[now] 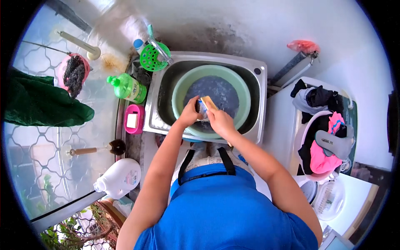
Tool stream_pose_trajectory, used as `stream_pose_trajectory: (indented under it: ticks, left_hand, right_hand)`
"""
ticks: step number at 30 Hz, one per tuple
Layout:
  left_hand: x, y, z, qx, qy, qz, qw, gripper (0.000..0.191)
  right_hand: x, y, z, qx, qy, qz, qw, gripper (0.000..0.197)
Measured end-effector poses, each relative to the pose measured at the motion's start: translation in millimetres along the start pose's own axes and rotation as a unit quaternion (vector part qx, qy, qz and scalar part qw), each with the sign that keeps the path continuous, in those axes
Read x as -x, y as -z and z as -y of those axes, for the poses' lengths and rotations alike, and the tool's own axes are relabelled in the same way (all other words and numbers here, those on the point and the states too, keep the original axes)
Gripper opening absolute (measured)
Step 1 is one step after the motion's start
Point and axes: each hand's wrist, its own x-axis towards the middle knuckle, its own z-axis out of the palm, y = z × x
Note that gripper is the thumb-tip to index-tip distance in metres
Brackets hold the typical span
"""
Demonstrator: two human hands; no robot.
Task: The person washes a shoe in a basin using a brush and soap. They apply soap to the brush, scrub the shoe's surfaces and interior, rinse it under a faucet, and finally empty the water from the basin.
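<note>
A pale green plastic basin (244,90) stands in the stainless steel sink (262,75), with dark cloudy water (215,87) in it. Over the near left part of the basin, my left hand (190,112) holds a white and blue item (202,109) with a dark edge, perhaps a shoe; the fingers hide part of it. My right hand (221,122) grips a brush with a yellowish back (207,101) and presses it against that item. The bristles are hidden from view.
Left of the sink are a pink soap dish (127,120) with white soap, green detergent bottles (132,90) and a white jug (123,178). A green perforated basket (149,59) hangs at the faucet (161,50). At right, a pink basin (301,134) of clothes sits on a white appliance (278,109).
</note>
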Motion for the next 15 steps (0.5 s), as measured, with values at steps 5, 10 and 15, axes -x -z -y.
stream_pose_trajectory:
  ticks: [5, 10, 15]
  left_hand:
    - [4.7, -3.7, -2.9, 0.023, -0.022, -0.005, 0.999, 0.092]
    - [33.5, 25.5, 5.0, 0.296, 0.096, -0.058, 0.949, 0.082]
    - [38.2, 20.6, -27.7, 0.206, 0.291, -0.072, 0.932, 0.085]
  right_hand:
    - [-54.1, -13.6, -19.8, -0.001, -0.071, -0.004, 0.997, 0.038]
    - [-56.7, -37.2, -15.2, -0.122, -0.054, 0.039, 0.99, 0.041]
    - [-44.4, -58.6, -20.1, -0.174, -0.09, 0.049, 0.979, 0.044]
